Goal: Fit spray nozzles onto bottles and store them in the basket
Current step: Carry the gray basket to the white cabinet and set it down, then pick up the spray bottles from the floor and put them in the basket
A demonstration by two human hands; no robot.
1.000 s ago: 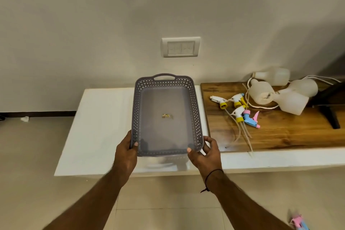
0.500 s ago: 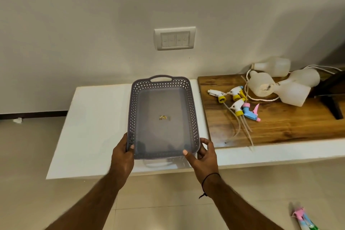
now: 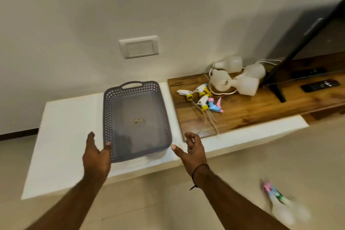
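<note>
Grey perforated plastic basket (image 3: pixel 137 120) with loop handle sits flat on the white desk (image 3: pixel 71 129), empty bar a small speck on its floor.

Left hand (image 3: pixel 96 157): grip open, thumb touching the near-left rim, holding nothing. Right hand (image 3: pixel 193 150): grip open, fingers loosely curled, apart from the basket.

Four translucent white plastic bottles (image 3: pixel 237 77) lie tumbled on the brown wooden board (image 3: pixel 261 106); loose trigger nozzles (image 3: pixel 203 97), yellow-collared and one blue-pink, lie just beside them.

Judgement: placement step ending. Next, stand one bottle upright, feed dip tube straight in, then screw collar.
</note>
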